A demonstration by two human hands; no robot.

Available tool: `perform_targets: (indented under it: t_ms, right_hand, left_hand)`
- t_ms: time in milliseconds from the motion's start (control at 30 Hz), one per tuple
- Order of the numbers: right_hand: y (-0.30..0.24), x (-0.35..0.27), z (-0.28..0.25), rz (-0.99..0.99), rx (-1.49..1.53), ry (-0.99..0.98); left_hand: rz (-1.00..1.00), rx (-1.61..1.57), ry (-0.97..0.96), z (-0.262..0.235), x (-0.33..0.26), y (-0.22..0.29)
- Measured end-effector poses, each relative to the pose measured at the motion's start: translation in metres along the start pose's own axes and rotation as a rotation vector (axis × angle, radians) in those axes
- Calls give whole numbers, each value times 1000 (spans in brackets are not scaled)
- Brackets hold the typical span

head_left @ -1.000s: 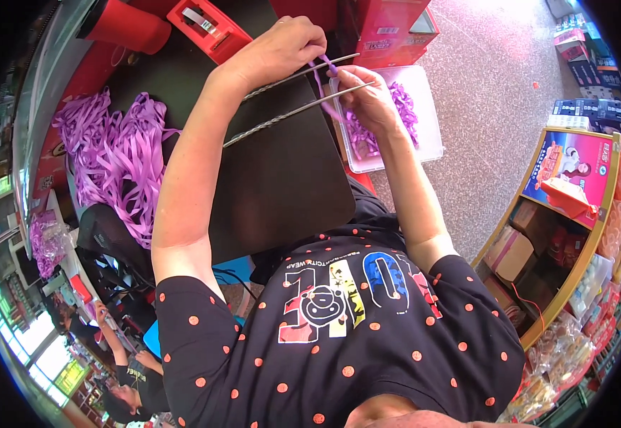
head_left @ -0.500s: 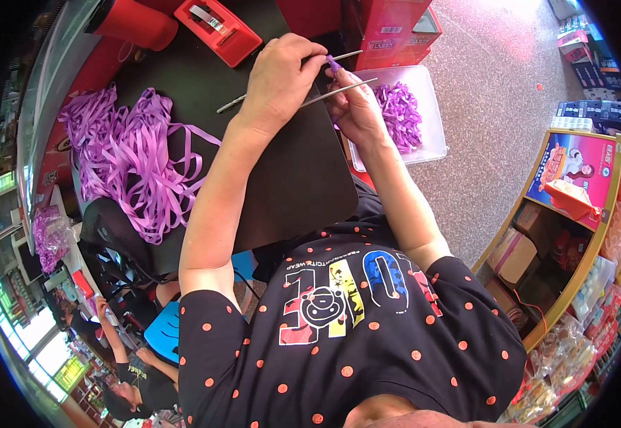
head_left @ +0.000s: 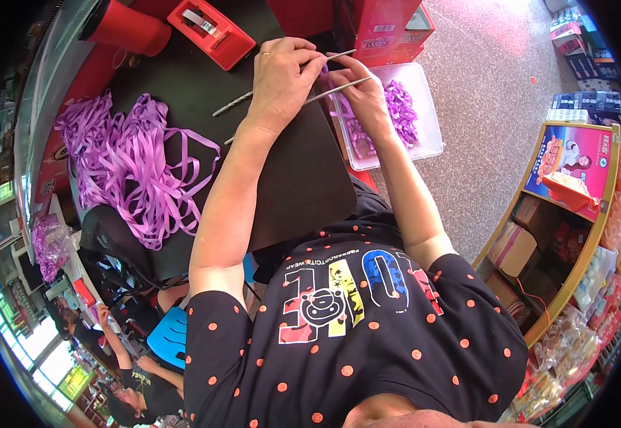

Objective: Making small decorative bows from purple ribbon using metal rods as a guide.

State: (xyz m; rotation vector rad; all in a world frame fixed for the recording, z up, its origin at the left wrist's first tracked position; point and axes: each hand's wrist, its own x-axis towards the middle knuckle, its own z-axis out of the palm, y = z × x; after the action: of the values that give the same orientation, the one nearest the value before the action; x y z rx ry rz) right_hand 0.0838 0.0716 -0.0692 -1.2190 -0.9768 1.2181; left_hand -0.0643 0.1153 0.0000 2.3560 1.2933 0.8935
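Two thin metal rods stretch side by side past the table's right edge. The left end of the far one looks spirally grooved. My left hand lies over them from the left, thumb and fingers pinched on a bit of purple ribbon at the far rod. Facing it from the right, my right hand has its fingers bent around the same spot between the rods; its fingertips are partly hidden. On the table's left lies a big loose heap of purple ribbon, one strand looping toward my left forearm.
A clear plastic bin with small purple ribbon pieces stands beyond the table's right edge. A red tape dispenser, a red cylinder and red boxes are at the back. A shelf unit stands right; another person is lower left.
My right hand has shifted up and closer to my left fingers, its fingers now curled by the far rod. Less ribbon shows between the hands. The view has shifted slightly.
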Motion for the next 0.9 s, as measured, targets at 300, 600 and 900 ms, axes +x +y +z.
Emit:
perform_targets:
  t_ms: [300,600,900]
  right_hand:
    - [2,28,-3,-287,-461,-31]
    - [13,28,-21,-245,-484,-71]
    - [95,29,-48,-164,-643,-140]
  left_hand:
    - [16,-1,15,-1,-1,-2]
    - [7,-42,57,3,-2,-2]
    - [6,-41,46,3,-2,-3]
